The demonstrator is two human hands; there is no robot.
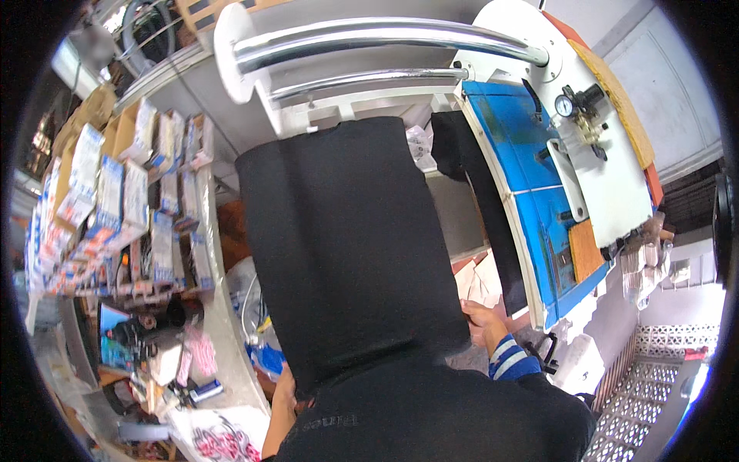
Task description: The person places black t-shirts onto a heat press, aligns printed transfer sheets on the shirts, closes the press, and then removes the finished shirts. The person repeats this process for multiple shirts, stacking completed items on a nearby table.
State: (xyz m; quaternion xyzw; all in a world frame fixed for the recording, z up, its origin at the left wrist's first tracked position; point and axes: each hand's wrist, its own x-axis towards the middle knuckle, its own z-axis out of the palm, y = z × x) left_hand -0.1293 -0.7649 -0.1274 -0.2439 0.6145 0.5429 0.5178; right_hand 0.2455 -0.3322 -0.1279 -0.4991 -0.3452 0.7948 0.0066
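A large black piece of fabric [346, 231] spreads out flat in front of me, roughly rectangular, with a fold running across its near end. My left hand [283, 394] is at its near left edge, fingers partly hidden behind the cloth, closed on it. At the near right edge my right hand [485, 325] grips the fabric, a blue-and-white striped cuff at the wrist. To the right of the cloth a press machine's blue plate [523, 185] stands tilted. Another black strip of material [489, 223] lies between the fabric and that plate.
Chrome bars [392, 38] cross the machine's far side, with a pressure gauge [564, 105] at the right. Opened boxes [115, 192] are stacked on the left. Below them a cluttered table [231, 339] holds a small screen [115, 335] and pink cords [202, 350].
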